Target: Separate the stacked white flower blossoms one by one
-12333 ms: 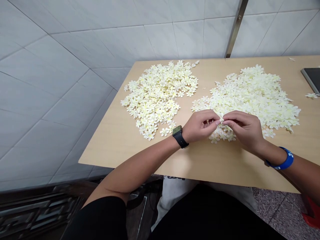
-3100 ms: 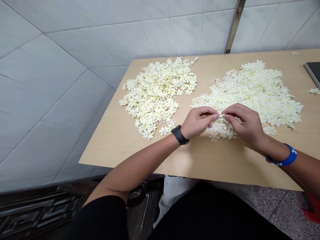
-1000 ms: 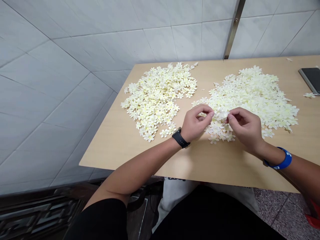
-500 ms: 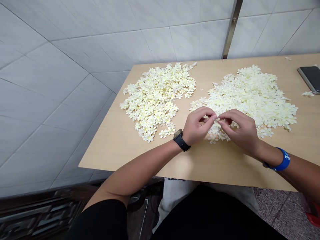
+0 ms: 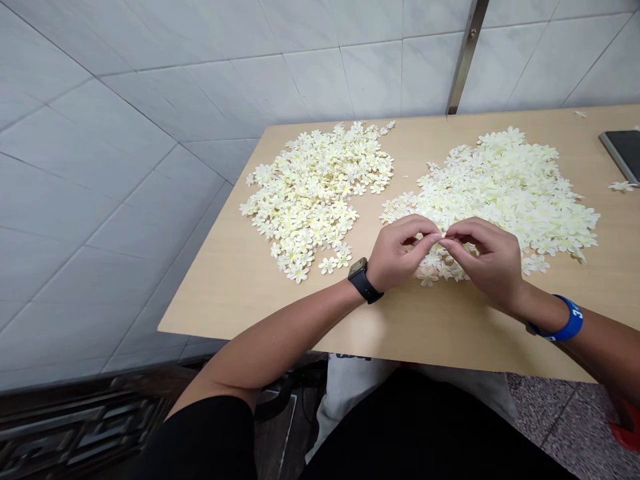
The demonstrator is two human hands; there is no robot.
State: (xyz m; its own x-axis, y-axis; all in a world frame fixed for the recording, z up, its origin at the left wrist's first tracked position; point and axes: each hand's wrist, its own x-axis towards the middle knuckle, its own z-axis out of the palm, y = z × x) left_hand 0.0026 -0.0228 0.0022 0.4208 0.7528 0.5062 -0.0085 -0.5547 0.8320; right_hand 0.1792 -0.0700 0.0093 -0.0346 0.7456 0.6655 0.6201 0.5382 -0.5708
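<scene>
My left hand [image 5: 403, 252] and my right hand [image 5: 486, 259] meet at the near edge of the right-hand flower pile [image 5: 510, 193]. Thumb and forefinger of each are pinched together, tip to tip. Between them shows a tiny bit of a white artificial flower [image 5: 443, 235], mostly covered by the fingertips. The pile is made of flat cream-white blossoms with pale yellow centres, some lying loose below my hands. To the left, apart from both hands, lies a second pile [image 5: 320, 193] of similar flowers.
The wooden tabletop [image 5: 240, 293] meets a tiled wall [image 5: 315, 87] at the back. A phone [image 5: 623, 155] lies at the far right with a single loose flower [image 5: 621, 187] beside it. A metal strip [image 5: 467, 57] runs up the wall.
Both pinching hands stay together over the same spot, with the fingertips shifted very slightly. A white bit shows a little more between them. The piles look unchanged.
</scene>
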